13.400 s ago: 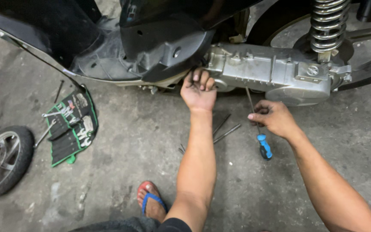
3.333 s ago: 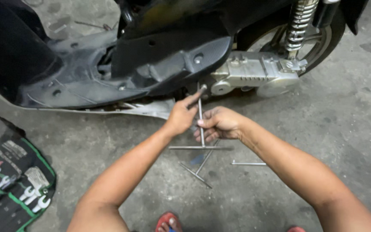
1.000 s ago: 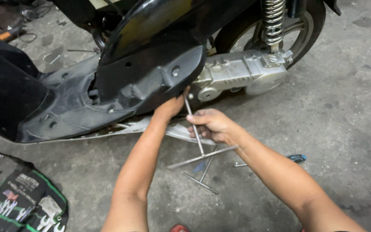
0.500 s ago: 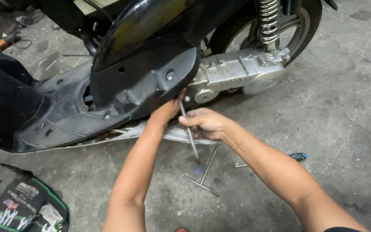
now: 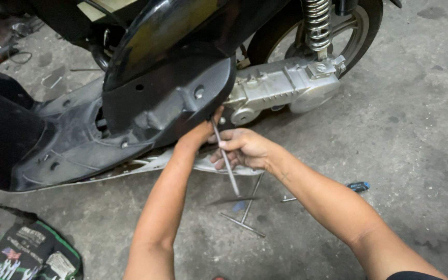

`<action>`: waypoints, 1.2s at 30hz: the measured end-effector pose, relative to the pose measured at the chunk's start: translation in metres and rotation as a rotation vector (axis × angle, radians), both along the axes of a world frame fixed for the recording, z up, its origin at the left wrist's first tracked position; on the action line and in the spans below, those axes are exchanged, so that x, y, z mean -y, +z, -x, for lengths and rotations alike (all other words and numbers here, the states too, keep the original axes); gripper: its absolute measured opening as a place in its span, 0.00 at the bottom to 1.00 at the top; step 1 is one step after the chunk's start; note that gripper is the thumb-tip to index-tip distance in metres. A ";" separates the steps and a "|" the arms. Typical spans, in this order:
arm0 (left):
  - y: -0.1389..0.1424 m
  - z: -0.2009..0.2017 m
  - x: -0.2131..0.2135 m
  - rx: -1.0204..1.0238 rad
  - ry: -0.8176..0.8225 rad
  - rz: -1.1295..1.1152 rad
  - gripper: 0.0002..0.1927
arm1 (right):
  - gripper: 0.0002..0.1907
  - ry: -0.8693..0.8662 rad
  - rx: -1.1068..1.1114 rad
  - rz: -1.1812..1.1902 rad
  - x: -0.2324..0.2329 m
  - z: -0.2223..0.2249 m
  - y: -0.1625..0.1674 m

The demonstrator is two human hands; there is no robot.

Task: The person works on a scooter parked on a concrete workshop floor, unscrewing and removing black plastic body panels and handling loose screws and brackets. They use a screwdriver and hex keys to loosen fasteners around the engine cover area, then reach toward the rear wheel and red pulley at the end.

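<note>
Head view showed right hand (image 5: 242, 148) gripping T-wrench (image 5: 227, 166), left hand (image 5: 198, 136) steadying its tip, where it risked slipping off the fastener.

Black scooter panel (image 5: 167, 98), silver engine casing (image 5: 281, 85), blue-handled screwdriver (image 5: 358, 186)

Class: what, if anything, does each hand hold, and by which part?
The right hand grips a T-handle wrench around its shaft. The left hand reaches under the scooter panel; its hold cannot be told.

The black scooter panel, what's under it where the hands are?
Under the black panel the left hand reaches up, and the right hand holds a T-handle wrench pointing there. The panel hides the wrench's tip and whatever it meets.
</note>
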State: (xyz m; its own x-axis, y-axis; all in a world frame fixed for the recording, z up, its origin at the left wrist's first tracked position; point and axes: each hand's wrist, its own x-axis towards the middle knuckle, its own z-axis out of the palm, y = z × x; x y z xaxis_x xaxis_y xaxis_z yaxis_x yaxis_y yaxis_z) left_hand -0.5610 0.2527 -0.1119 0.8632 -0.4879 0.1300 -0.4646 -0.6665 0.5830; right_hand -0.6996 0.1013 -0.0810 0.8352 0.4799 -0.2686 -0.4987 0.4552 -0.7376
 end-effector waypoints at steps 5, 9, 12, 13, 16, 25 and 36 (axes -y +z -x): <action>-0.003 -0.002 0.000 0.099 -0.078 0.098 0.30 | 0.13 -0.078 -0.023 0.092 -0.003 0.000 -0.001; -0.002 -0.004 0.003 0.038 -0.030 0.068 0.28 | 0.14 -0.101 0.005 0.117 -0.007 0.003 -0.004; 0.004 -0.001 0.004 0.169 -0.115 0.193 0.24 | 0.14 -0.101 0.022 0.156 -0.009 0.009 -0.002; 0.007 0.002 0.003 0.224 -0.116 0.199 0.23 | 0.14 -0.102 0.037 0.167 -0.009 0.012 -0.001; 0.012 0.014 -0.003 0.379 -0.094 0.192 0.18 | 0.13 -0.103 0.063 0.207 -0.009 0.025 0.008; 0.004 0.019 -0.020 0.702 -0.129 0.093 0.10 | 0.13 -0.079 0.037 0.202 0.011 0.076 0.051; -0.019 0.010 -0.025 0.988 -0.183 -0.195 0.17 | 0.15 -0.150 0.229 0.757 0.162 0.163 0.025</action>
State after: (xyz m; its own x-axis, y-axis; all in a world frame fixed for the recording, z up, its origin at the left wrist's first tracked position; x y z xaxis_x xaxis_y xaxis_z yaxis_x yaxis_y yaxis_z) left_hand -0.5714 0.2773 -0.1311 0.3236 -0.6899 0.6476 -0.7829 -0.5796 -0.2263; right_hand -0.8626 -0.0604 -0.0565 0.9500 0.1145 -0.2904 -0.2711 -0.1587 -0.9494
